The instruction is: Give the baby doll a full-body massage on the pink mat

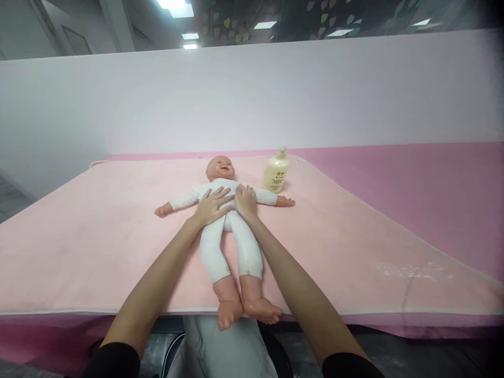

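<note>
A baby doll [222, 186] in a white cloth suit lies on its back, head away from me and feet toward me. My left hand [214, 206] lies flat across its belly, fingers spread and pointing right. Against the other side of the belly rests my right hand [245, 201], fingers pointing away and slightly bent; its palm side is hidden. Both hands touch the doll without grasping anything I can see. The doll's bare feet [260, 307] reach the front edge of the table.
A pale yellow pump bottle [275, 173] stands upright beyond the doll's arm on the right. Beneath the doll spreads a pink towel [98, 236] over a darker pink cover [433, 194]. A white partition [252, 100] rises behind the table.
</note>
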{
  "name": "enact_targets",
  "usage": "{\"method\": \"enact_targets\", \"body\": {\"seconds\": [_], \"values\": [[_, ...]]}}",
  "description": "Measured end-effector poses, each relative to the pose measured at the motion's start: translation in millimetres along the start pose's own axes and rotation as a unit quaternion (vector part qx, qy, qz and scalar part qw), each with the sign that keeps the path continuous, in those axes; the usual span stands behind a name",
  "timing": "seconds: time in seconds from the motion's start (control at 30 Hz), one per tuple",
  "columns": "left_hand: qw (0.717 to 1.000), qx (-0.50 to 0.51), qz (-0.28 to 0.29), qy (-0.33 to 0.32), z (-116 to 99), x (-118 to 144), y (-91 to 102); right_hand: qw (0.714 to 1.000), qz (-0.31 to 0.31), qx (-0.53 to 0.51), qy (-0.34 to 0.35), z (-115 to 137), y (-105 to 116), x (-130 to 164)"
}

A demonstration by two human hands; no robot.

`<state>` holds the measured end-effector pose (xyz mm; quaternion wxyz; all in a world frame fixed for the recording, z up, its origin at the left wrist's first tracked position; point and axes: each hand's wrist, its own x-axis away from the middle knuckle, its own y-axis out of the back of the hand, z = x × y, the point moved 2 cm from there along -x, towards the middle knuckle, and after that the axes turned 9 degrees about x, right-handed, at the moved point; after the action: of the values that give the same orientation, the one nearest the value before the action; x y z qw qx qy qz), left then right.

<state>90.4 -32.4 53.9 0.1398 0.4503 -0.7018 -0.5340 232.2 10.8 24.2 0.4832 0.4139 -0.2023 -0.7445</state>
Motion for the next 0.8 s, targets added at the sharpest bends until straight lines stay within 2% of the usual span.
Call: {"method": "enact_targets", "body": {"seconds": [0.2, 0.43, 0.6, 0.7, 0.8], "values": [[0.992, -0.003, -0.032, 0.124, 3, -4, -2.2, 1.000, 0.012, 0.000, 0.009, 4, 6, 1], [0.959, 0.084, -0.144, 0.231, 26, -7, -6.5, 0.997, 0.013, -0.002, 0.071, 10, 7, 6], [0.941, 0.152, -0.199, 0.228, 34, -5, -7.6, 0.992, 0.010, -0.026, 0.121, 17, 14, 13], [0.933, 0.176, -0.241, 0.200, 39, -5, -10.1, 0.977, 0.016, -0.072, 0.200, 23, 16, 19], [0.925, 0.203, -0.270, 0.173, 42, -4, -12.4, 0.949, 0.044, -0.128, 0.286, 29, 16, 26]]}}
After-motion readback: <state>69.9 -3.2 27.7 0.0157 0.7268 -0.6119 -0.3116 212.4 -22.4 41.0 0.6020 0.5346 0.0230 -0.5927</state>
